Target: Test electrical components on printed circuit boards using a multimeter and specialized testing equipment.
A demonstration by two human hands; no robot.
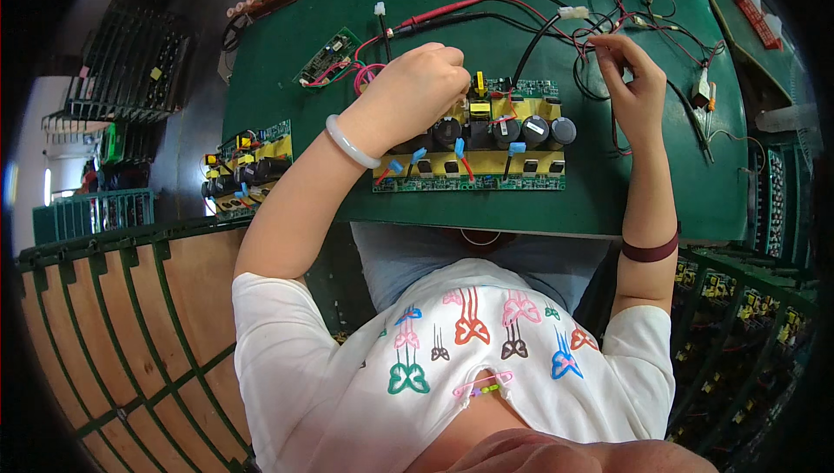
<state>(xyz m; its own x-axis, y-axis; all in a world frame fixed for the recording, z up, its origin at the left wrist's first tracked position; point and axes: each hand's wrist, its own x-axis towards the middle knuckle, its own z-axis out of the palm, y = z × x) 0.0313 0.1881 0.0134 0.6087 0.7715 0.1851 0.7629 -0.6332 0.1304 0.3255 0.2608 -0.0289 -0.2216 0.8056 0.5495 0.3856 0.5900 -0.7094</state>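
Observation:
A large circuit board [469, 182] lies near the front edge of the green table, with yellow strips, black round capacitors [536, 132] and short leads with blue ends. Over its upper left part is my left hand [419, 91], fingers curled closed; whatever they grip is hidden behind the hand. My right hand [632, 78] is raised at the right, beyond the board's edge, beside tangled black and red wires [599, 30]. Its thumb and fingertips come together in a pinch, and I cannot make out what is between them. A small green board [332, 56] with pink wires sits left of my left hand.
Another populated circuit board [248, 169] lies at the table's left edge. Red and black test leads [443, 13] run across the back of the green table [304, 4]. Racks of boards [738, 325] stand at the lower right, and a slatted rack [130, 325] at the lower left.

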